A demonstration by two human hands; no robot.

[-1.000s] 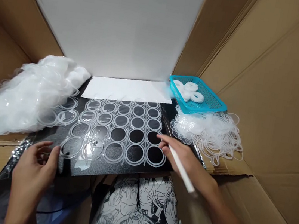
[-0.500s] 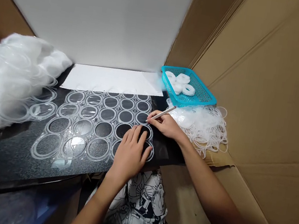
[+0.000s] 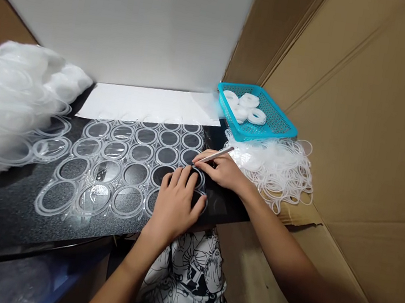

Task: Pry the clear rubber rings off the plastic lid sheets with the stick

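A clear plastic sheet (image 3: 130, 166) with rows of whitish rings lies across the black speckled tabletop (image 3: 18, 219). My left hand (image 3: 175, 201) rests flat on the sheet's right part, fingers apart, covering some rings. Just beyond it, my right hand (image 3: 220, 169) pinches a slim white pen-like tool (image 3: 218, 153). The tool slants down to the left, and its lower end is near a ring at the sheet's right edge. Whether the tip touches the sheet is hidden by my fingers.
A turquoise basket (image 3: 286, 131) holding several stacks of white rings stands at the back right. Before it lies a tangled heap of thin white rings (image 3: 279, 176). Bulky ring sheeting (image 3: 13, 106) is piled at left. White paper (image 3: 148, 103) lies along the grey wall; cardboard (image 3: 376, 122) stands at right.
My right hand and the pen-like tool have shifted slightly left along the ring edge. My left hand stays pressed on the sheet. The whole view has shifted a little.
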